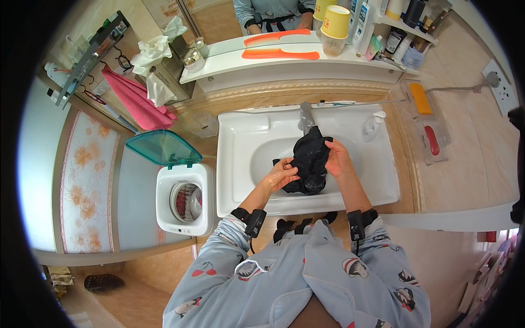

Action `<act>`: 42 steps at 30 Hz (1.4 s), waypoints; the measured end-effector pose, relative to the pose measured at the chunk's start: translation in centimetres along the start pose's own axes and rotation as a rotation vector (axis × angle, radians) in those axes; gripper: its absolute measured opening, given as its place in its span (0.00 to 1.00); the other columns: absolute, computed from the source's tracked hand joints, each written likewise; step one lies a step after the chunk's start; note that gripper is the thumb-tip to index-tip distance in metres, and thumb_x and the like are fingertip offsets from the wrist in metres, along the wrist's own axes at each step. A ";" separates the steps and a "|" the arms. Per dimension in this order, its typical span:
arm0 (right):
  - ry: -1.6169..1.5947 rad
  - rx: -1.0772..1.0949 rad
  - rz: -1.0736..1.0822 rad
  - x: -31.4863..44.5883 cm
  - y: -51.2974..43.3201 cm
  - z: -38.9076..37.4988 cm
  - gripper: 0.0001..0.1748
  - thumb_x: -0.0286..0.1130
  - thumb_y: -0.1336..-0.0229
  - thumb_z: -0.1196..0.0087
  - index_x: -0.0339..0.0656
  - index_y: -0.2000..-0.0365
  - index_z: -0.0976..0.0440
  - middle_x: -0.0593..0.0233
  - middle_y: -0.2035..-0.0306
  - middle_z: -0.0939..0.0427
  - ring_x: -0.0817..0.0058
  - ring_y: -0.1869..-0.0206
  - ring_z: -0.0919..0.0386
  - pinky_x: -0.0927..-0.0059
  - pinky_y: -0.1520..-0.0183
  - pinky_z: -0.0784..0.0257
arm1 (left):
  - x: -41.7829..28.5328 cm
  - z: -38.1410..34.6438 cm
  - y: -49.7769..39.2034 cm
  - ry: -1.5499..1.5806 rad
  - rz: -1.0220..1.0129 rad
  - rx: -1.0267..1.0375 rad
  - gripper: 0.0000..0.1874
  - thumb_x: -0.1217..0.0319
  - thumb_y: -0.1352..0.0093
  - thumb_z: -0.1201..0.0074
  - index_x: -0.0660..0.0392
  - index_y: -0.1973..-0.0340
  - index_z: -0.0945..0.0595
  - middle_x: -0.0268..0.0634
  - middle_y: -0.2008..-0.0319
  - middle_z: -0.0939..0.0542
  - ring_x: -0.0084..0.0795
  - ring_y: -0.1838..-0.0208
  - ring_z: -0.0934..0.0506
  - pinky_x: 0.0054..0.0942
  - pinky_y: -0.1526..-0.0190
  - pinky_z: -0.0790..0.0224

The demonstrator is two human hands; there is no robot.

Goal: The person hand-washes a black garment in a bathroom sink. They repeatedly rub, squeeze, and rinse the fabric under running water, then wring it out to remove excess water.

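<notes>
A wet black cloth garment [310,162] hangs between my hands over the bowl of the white washbasin [236,164]. Its upper end lies against the chrome faucet [306,117], and its lower part reaches toward the basin's front rim. With thumb and fingers, my left hand [282,175] pinches the garment's left edge. On the other side, my right hand [338,159] grips the upper right edge. The folds hide part of the bowl and the drain. Whether water is running cannot be made out.
A small washing machine [164,205], its green lid [164,146] raised, stands left of the basin. A pump bottle [373,125] sits on the basin's right ledge. Behind, a shelf [279,63] carries an orange comb [280,54] and cups [335,24]. A cable [365,105] crosses behind the faucet.
</notes>
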State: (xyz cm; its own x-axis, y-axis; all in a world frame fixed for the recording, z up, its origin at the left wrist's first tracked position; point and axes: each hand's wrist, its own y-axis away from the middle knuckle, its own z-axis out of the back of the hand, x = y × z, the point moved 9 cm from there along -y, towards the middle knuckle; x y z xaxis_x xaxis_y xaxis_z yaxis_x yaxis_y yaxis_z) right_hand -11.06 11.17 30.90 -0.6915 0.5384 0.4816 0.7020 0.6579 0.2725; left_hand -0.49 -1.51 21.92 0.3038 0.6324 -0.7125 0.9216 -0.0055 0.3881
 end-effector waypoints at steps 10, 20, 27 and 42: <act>0.094 0.132 -0.089 -0.3 0.4 -0.5 0.10 0.21 0.50 0.49 0.37 0.63 0.29 0.61 0.62 0.23 0.66 0.57 0.23 0.63 0.49 0.27 | -0.4 1.1 -1.6 -0.057 0.021 -0.117 0.15 0.84 0.38 0.44 0.58 0.57 0.25 0.35 0.65 0.20 0.25 0.62 0.20 0.23 0.56 0.25; 0.121 0.035 -0.015 1.3 1.4 2.1 0.14 0.19 0.47 0.47 0.34 0.57 0.28 0.60 0.61 0.22 0.69 0.55 0.23 0.65 0.48 0.27 | -2.2 0.4 -2.5 -0.070 -0.080 -0.129 0.15 0.84 0.41 0.41 0.59 0.59 0.25 0.36 0.65 0.19 0.27 0.63 0.20 0.24 0.61 0.26; 0.430 -0.081 0.219 4.6 0.3 5.0 0.12 0.24 0.42 0.46 0.36 0.57 0.28 0.67 0.62 0.22 0.77 0.59 0.25 0.73 0.54 0.29 | -6.4 -1.2 -1.8 0.032 -0.189 -0.027 0.10 0.78 0.35 0.43 0.59 0.60 0.25 0.38 0.61 0.20 0.31 0.57 0.21 0.30 0.53 0.26; 1.598 -0.515 0.745 -1.4 1.1 -2.5 0.13 0.46 0.42 0.49 0.48 0.68 0.28 0.54 0.81 0.24 0.51 0.77 0.24 0.51 0.74 0.31 | 2.1 -3.0 -4.5 0.346 0.089 -0.451 0.22 0.48 0.26 0.62 0.51 0.70 0.28 0.36 0.72 0.25 0.36 0.65 0.26 0.39 0.58 0.30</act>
State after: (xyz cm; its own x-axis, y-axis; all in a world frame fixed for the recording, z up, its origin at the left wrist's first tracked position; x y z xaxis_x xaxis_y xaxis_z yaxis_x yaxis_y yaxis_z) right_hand -8.90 9.88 32.61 0.3390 -0.5511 0.7625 0.9403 0.1717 -0.2939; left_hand -4.76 2.17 20.45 0.2088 0.8617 -0.4625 0.6789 0.2127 0.7028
